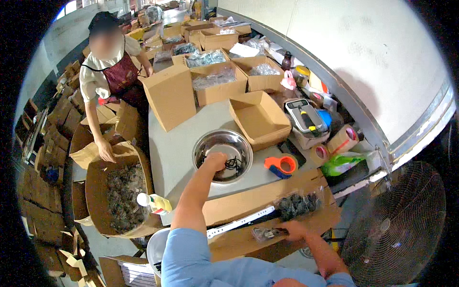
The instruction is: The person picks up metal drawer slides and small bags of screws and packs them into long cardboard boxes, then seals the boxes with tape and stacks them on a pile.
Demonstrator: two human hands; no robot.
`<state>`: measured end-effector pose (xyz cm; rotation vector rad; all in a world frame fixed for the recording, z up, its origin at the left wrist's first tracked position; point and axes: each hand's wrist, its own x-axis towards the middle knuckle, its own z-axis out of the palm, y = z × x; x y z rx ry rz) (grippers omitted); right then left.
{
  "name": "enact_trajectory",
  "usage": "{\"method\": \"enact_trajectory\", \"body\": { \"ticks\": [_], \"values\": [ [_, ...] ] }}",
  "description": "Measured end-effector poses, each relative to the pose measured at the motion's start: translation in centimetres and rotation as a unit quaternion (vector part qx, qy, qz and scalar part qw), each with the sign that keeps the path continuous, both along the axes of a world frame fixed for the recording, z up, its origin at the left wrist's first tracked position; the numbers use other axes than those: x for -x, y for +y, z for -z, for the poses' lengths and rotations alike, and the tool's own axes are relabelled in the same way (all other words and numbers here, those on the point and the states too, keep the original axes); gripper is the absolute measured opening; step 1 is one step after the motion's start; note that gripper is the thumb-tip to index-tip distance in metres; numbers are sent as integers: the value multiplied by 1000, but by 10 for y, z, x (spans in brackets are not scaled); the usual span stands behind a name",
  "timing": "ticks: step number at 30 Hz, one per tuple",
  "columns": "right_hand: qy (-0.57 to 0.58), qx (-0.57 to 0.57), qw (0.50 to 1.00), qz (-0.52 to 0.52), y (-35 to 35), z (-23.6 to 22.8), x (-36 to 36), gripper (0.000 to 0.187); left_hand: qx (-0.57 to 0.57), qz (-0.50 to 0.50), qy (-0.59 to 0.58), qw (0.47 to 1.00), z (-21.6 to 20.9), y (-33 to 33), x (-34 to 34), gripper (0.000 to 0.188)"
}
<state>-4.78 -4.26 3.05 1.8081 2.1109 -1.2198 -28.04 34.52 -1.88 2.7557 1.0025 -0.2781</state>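
My left hand reaches into a round steel bowl. Its fingers look closed, and what lies in them is hidden. Beside that hand, thin black looped pieces lie at the bottom of the bowl. My right hand is low at the table's near edge, its fingers closed on the end of a small clear plastic bag with small parts inside. Just beyond it, a heap of dark bagged pieces sits on a flat cardboard sheet. A white slotted metal strip lies to its left.
An orange tape dispenser and an empty-looking shallow carton stand right of the bowl. At left are a yellow-labelled bottle and a large carton of dark pieces. A co-worker stands far left. A big fan is at right.
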Motion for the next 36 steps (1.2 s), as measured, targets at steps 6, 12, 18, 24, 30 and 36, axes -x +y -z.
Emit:
{"method": "enact_trajectory", "body": {
  "ticks": [6, 12, 18, 24, 30, 36],
  "values": [
    [53, -17, 998, -25, 2, 3, -6, 69, 49, -26, -60, 997, -21, -24, 22, 26],
    [44, -32, 998, -44, -11, 2, -6, 63, 569, -114, -404, 708, -117, -104, 19, 30],
    [123, -117, 982, -83, -14, 40, -19, 63, 654, -196, -413, 602, -121, -202, -49, 38],
    [170, -110, 967, -153, -8, 43, -24, 72, 185, -8, -262, 947, -84, -252, -168, 27],
    [183, -159, 964, -112, -24, 33, -18, 69, 125, 27, -222, 967, -19, -289, -237, 29],
    [134, -167, 970, -114, -26, 57, -15, 76, 187, -30, -257, 948, -3, -307, -233, 37]
  ]
}}
